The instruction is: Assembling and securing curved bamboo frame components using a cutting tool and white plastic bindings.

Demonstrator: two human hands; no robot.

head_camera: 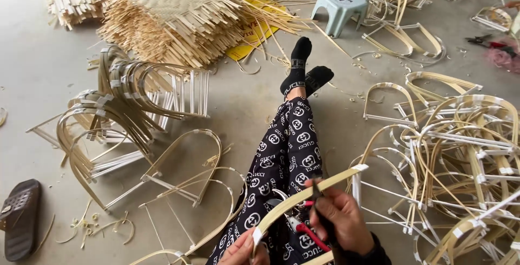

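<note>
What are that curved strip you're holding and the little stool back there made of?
The curved strip looks like split bamboo: pale, matte, fibrous, with white tape at its ends. The stool seems moulded plastic: smooth, even pale blue-grey, with rounded corners.

- The person is sitting on the floor [32, 70], legs [284, 151] stretching away from the camera.
- A bent bamboo strip [303, 192] is lying across the lap, between the left hand [244, 250] and the right hand [341, 219].
- Pliers [303, 231] are resting just under the right hand.
- Bent frames [119, 113] are piling up left of the legs; a larger heap of frames [460, 151] is lying to the right.
- Woven mats [168, 16] are stacking up far left, behind the frames.
- A stool [341, 5] is standing beyond the feet.
- A sandal [20, 219] is lying at the near left edge.
</note>
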